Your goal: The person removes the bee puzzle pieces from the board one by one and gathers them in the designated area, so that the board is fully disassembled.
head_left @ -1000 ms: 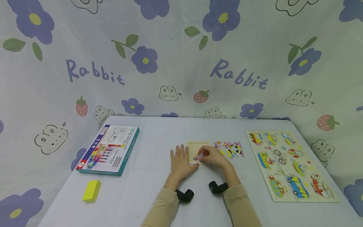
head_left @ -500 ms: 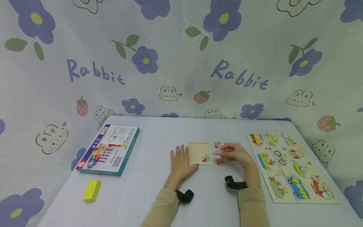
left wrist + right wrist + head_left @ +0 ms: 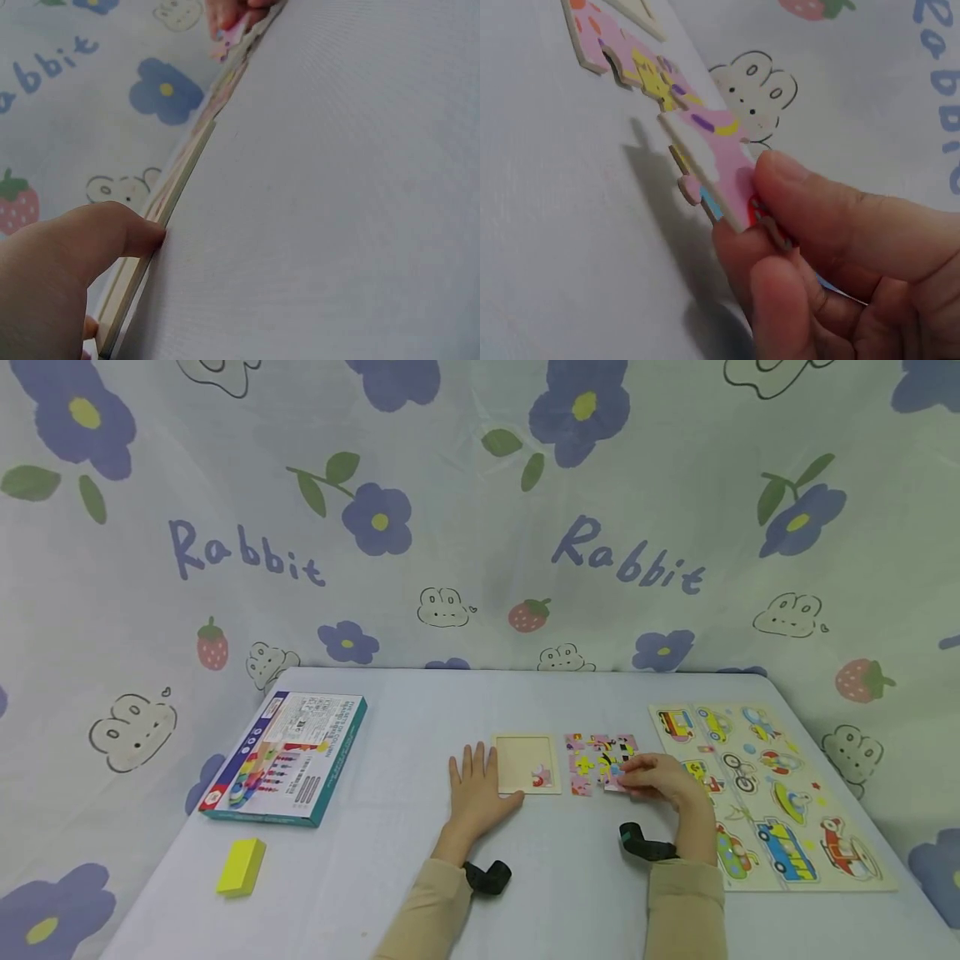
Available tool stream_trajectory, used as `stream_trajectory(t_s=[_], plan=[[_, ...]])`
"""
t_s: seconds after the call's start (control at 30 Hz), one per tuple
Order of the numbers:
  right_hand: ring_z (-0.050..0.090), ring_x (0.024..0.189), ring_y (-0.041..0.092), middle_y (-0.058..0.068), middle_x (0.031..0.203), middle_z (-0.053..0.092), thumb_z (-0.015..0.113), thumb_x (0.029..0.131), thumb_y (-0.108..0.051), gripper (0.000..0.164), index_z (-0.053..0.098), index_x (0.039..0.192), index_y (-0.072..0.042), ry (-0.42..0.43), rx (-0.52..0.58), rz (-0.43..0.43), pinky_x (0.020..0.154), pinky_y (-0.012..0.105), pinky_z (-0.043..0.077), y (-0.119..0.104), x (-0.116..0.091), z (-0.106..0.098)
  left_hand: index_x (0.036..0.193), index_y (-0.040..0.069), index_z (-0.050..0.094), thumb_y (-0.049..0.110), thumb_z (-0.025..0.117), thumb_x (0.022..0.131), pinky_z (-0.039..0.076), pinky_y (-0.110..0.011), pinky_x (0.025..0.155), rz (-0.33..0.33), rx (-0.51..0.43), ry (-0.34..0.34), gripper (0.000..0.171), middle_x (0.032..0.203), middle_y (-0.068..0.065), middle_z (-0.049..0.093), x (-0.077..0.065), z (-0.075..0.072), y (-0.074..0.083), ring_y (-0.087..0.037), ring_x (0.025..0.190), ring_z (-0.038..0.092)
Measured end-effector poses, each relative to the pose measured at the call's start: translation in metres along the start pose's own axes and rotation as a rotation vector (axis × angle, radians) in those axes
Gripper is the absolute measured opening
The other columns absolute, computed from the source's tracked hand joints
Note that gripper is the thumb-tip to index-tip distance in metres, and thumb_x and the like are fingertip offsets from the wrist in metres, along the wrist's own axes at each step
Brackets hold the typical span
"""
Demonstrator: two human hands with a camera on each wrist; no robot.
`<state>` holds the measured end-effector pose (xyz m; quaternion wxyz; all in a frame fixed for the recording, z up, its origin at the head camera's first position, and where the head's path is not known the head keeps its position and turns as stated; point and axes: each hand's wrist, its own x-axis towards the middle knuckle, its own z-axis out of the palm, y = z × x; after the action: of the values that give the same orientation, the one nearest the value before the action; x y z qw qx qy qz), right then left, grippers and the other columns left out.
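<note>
My left hand (image 3: pixel 478 802) rests with fingers spread along the left side of a small square wooden puzzle tray (image 3: pixel 517 752). Its thumb touches the tray's front edge (image 3: pixel 174 196) in the left wrist view. One pink jigsaw piece (image 3: pixel 542 776) lies in the tray's lower right corner. To the right of the tray, a cluster of pink, yellow and black jigsaw pieces (image 3: pixel 583 763) lies on the table. At that cluster's front right corner, my right hand (image 3: pixel 666 783) pinches a pink and white jigsaw piece (image 3: pixel 724 165) between thumb and fingers, tilted above the table.
On the right lies a large vehicle puzzle board (image 3: pixel 750 802), its left edge partly behind my right hand and wrist. A flat toy box (image 3: pixel 288 756) sits at the left, with a yellow block (image 3: pixel 241 867) in front of it. A printed cloth (image 3: pixel 450 543) hangs behind the table.
My right hand let go of a jigsaw piece in the tray's lower right corner, moved right to the cluster, and now pinches another piece there. The left hand stayed on the tray's side.
</note>
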<state>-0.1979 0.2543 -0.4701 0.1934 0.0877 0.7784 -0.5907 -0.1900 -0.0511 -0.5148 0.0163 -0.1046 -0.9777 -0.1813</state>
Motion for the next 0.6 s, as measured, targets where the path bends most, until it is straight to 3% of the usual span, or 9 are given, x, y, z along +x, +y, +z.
stream_trajectory(t_s=[0.3,0.6], plan=[[0.057,0.064,0.010,0.001,0.077,0.062,0.074,0.078,-0.015,0.028,0.064,0.099,0.000,0.061,-0.130,0.065,0.059,0.023,0.051,0.0012,0.0017,0.0053,0.145,0.002,0.027,0.058,0.055,0.079,-0.002,-0.056,0.109,0.005,0.010,-0.005,0.091,0.150,-0.020,0.020,-0.0002,0.0006,0.0004,-0.037,0.140,0.007],[0.054,0.064,0.012,0.003,0.081,0.061,0.074,0.077,-0.014,0.024,0.064,0.094,-0.002,0.106,-0.249,0.061,0.058,0.025,0.048,-0.0032,0.0025,0.0092,0.144,0.001,0.028,0.058,0.056,0.079,0.000,-0.057,0.109,0.006,0.007,0.004,0.090,0.150,-0.021,0.021,0.0002,-0.0003,0.0006,-0.039,0.139,0.009]])
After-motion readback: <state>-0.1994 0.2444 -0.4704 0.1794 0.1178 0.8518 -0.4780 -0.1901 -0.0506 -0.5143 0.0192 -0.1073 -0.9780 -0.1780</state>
